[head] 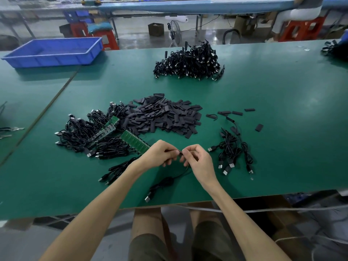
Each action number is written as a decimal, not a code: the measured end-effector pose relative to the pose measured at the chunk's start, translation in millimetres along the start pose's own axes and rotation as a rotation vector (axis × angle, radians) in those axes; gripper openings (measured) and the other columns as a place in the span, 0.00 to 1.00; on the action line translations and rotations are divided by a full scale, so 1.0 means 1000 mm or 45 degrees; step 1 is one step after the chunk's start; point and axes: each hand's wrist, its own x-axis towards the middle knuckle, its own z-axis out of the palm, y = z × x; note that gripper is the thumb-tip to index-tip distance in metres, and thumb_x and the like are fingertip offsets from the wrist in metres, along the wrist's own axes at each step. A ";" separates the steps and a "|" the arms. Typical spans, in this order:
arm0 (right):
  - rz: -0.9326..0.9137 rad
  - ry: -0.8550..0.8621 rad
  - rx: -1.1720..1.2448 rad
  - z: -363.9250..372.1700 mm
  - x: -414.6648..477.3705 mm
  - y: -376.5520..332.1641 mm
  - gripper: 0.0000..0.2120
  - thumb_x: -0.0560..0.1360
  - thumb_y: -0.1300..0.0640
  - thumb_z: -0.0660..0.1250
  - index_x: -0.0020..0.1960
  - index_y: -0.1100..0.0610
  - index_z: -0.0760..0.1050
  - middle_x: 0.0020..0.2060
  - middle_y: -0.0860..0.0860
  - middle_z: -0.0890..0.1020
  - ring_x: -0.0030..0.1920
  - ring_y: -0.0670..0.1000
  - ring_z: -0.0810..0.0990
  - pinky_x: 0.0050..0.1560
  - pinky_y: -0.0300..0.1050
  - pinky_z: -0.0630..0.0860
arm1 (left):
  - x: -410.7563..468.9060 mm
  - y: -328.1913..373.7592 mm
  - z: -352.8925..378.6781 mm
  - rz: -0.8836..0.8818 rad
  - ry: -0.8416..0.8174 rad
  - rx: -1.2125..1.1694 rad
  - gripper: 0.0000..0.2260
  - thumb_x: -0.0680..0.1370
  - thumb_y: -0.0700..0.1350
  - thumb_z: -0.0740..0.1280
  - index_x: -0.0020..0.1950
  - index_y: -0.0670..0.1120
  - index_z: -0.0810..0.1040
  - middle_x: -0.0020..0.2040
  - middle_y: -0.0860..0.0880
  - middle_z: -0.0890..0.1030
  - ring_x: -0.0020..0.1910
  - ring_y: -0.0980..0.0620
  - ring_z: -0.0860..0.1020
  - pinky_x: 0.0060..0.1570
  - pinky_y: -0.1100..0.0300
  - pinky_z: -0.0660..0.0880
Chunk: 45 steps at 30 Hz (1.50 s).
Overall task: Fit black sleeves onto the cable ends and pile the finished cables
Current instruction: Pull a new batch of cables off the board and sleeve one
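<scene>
At lower centre, the left hand point(160, 153) and right hand point(197, 159) meet on 1 black sleeve point(180, 152).
Loose cables point(84, 136) lie at mid-left; both hands, fingers curled, pinch the sleeve between them, its cable point(163, 182) trailing down toward the table point(282, 147) edge; a small cable pile point(231, 149) sits at right.

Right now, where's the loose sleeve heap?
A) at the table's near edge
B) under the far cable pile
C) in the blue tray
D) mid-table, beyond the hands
D: the sleeve heap lies on the table just beyond the left hand and right hand; the blue tray shows none.
</scene>
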 end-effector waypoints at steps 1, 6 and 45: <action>-0.002 -0.016 -0.018 0.000 0.000 0.000 0.05 0.81 0.54 0.71 0.51 0.55 0.78 0.39 0.49 0.87 0.37 0.47 0.83 0.43 0.40 0.79 | 0.000 -0.001 -0.001 -0.016 0.015 -0.017 0.12 0.83 0.41 0.66 0.42 0.39 0.82 0.29 0.49 0.78 0.26 0.51 0.74 0.30 0.60 0.73; -0.018 -0.002 -0.093 0.001 0.000 -0.001 0.05 0.78 0.61 0.74 0.54 0.56 0.82 0.43 0.48 0.87 0.43 0.47 0.86 0.50 0.42 0.82 | -0.001 -0.005 -0.003 -0.073 0.008 -0.103 0.15 0.84 0.41 0.65 0.37 0.44 0.79 0.26 0.52 0.77 0.24 0.54 0.73 0.29 0.62 0.71; -0.022 -0.061 -0.205 0.001 -0.001 0.002 0.02 0.76 0.58 0.76 0.48 0.56 0.85 0.37 0.48 0.87 0.36 0.45 0.83 0.42 0.39 0.80 | -0.013 -0.012 -0.003 -0.208 -0.187 -0.304 0.18 0.86 0.49 0.60 0.49 0.38 0.83 0.32 0.51 0.79 0.28 0.54 0.74 0.27 0.64 0.71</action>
